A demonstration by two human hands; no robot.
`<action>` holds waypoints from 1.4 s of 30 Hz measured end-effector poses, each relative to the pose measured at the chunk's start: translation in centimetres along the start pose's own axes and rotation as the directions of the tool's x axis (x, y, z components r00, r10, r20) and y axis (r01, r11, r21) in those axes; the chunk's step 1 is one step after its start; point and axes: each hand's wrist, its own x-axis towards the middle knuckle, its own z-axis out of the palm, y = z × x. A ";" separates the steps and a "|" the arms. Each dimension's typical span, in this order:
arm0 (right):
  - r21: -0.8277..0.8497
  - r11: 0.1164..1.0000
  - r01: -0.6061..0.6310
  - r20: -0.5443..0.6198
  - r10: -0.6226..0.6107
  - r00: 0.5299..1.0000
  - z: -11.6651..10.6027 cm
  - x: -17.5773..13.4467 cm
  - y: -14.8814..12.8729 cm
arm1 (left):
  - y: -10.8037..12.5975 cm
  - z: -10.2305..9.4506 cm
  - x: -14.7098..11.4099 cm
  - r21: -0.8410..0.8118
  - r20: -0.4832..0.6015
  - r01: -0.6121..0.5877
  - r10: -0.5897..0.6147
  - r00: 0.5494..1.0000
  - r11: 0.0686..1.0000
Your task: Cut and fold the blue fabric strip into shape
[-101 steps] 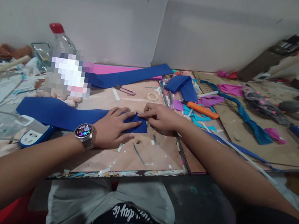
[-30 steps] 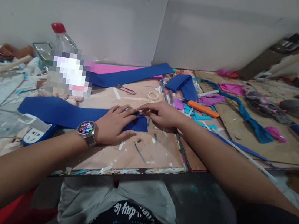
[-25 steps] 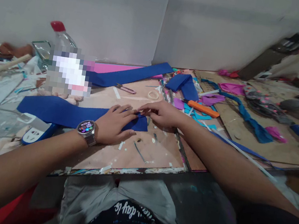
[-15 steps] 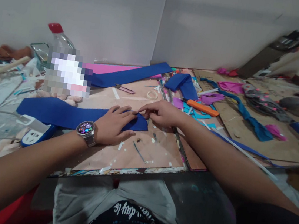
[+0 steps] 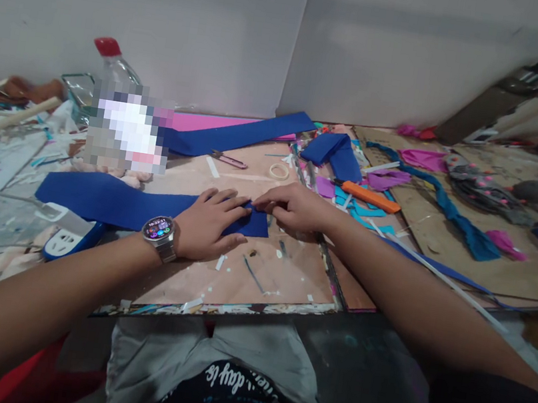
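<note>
I judge the blue strip (image 5: pixel 97 197), laid flat on the board (image 5: pixel 288 275), unfinished near its right end, where the left hand (image 5: pixel 208 223) lies outspread and the right hand (image 5: pixel 296 207) bends its fingers, pinch unconfirmed.

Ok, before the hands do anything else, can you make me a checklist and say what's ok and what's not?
1. Left hand resting on the blue strip: ok, palm down with fingers spread.
2. Right hand at the strip's right end: ok, fingertips by its far edge.
3. Right fingers gripping the strip: cannot tell, the hand hides it.
4. Pink snips away from the fingers: ok, lying apart, beyond the left hand.
5. Strip's left end clear of the white plug: not ok, the plug overlaps its edge in this view.
6. Blade of the orange-handled tool tucked in: cannot tell.
</note>
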 end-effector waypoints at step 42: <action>-0.057 0.994 0.091 0.016 -0.090 0.996 0.5 0.2 -0.1 | -0.1 0.4 0.0 -0.035 -0.132 -0.107 0.102 0.986 0.994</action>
